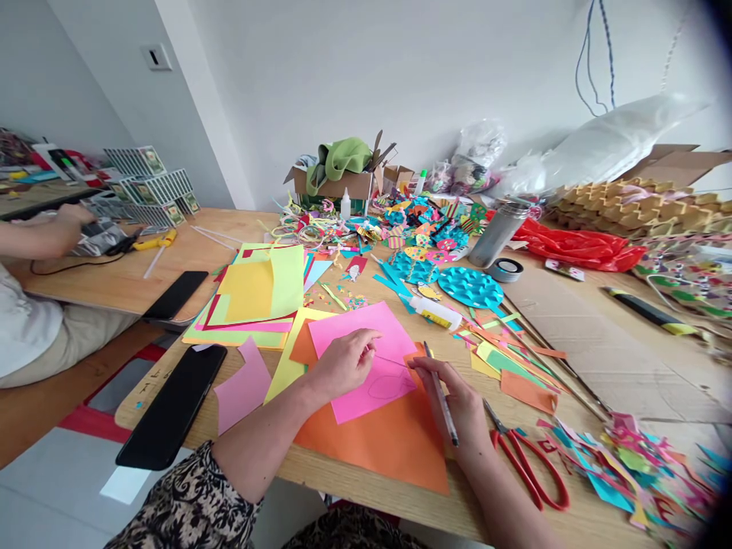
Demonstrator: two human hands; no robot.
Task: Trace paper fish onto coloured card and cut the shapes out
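Pink paper (384, 337), bearing a drawn outline (389, 387), lies mid-worktop (366, 485) over an orange sheet (389, 456). Left to right: black phone (171, 408); pink offcut (243, 387); left hand (348, 360) over the paper, fingers loosely curled, nothing visibly grasped, contact unclear; right hand (460, 404) gripping a pen (439, 390); red-handled scissors (503, 431) just beside it; paper scraps (611, 486).
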